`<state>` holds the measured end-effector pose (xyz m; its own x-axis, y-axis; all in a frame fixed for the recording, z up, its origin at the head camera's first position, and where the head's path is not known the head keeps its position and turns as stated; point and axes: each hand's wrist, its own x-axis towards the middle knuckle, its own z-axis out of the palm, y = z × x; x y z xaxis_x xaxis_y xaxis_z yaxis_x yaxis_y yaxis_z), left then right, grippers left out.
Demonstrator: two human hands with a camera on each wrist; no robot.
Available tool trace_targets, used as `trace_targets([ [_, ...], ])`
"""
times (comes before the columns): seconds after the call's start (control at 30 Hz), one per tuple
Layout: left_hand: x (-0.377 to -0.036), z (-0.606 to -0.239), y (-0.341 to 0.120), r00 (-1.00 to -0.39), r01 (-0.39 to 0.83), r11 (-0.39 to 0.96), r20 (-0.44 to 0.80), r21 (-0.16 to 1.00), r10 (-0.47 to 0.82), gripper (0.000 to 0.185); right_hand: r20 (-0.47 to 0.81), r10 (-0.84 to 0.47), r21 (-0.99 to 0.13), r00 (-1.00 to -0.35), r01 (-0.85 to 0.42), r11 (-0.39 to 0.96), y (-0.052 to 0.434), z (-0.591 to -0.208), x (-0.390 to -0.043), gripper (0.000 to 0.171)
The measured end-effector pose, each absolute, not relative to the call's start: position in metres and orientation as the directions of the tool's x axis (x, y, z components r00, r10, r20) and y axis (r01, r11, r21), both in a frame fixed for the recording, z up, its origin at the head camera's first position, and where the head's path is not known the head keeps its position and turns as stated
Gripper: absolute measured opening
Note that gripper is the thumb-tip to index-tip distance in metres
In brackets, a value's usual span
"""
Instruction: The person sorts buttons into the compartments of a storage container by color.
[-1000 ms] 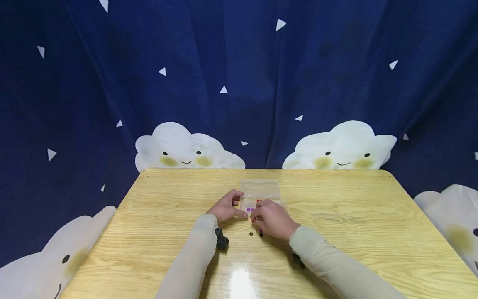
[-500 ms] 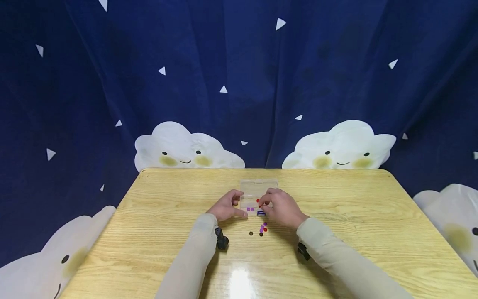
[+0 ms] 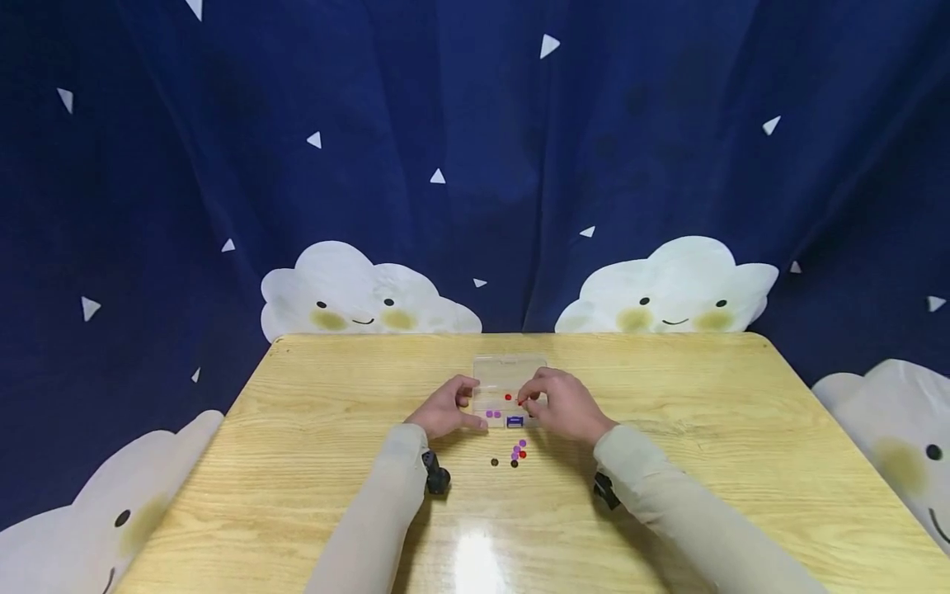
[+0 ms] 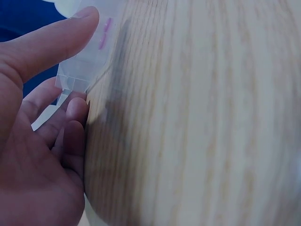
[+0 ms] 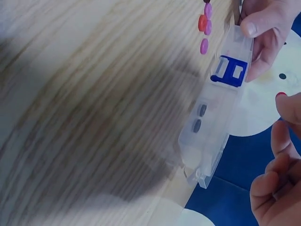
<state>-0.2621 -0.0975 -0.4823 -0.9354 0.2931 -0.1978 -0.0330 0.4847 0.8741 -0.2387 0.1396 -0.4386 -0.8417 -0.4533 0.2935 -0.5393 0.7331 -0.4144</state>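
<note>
A clear plastic box (image 3: 493, 423) with its lid raised at the back stands mid-table, a blue latch (image 3: 514, 421) on its front. My left hand (image 3: 445, 408) holds the box's left end, thumb at the front and fingers round the side. Above the right part of the box, my right hand (image 3: 566, 406) pinches a small red disc (image 5: 281, 93) between thumb and forefinger. Inside the box lie two purple discs (image 3: 493, 414) at the left and another red disc (image 3: 508, 397) farther back. Two dark discs (image 5: 200, 118) show through its right part in the right wrist view.
In front of the box several loose purple discs (image 3: 516, 450) lie beside a red one (image 3: 523, 454). Two dark discs (image 3: 495, 462) are on the wooden table (image 3: 334, 495) nearer me. A dark blue curtain (image 3: 490, 165) with clouds hangs behind the table.
My right hand has lifted from the table in front of the box and moved forward over it, carrying the red disc. The left hand keeps its hold on the box.
</note>
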Motion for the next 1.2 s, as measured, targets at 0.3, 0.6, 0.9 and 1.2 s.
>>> trace_targets([
  [0.3, -0.263, -0.485, -0.1, -0.934, -0.04, 0.477, -0.203, 0.878, 0.296, 0.075, 0.279, -0.423, -0.45, -0.862, -0.506, 0.736, 0.143, -0.436, -0.242, 0.01],
  [0.6, -0.265, -0.485, -0.099, -0.935, -0.031, 0.481, -0.196, 0.876, 0.296, 0.076, 0.286, -0.414, -0.44, -0.864, -0.503, 0.744, 0.145, -0.44, -0.244, 0.01],
  [0.9, -0.264, -0.483, -0.098, -0.937, -0.037, 0.476, -0.195, 0.879, 0.289, 0.075, 0.26, -0.401, -0.411, -0.878, -0.477, 0.777, 0.146, -0.447, -0.245, 0.008],
  [1.2, -0.263, -0.482, -0.097, -0.94, -0.046, 0.476, -0.2, 0.878, 0.277, 0.075, 0.296, -0.377, -0.433, -0.877, -0.476, 0.766, 0.147, -0.446, -0.247, 0.007],
])
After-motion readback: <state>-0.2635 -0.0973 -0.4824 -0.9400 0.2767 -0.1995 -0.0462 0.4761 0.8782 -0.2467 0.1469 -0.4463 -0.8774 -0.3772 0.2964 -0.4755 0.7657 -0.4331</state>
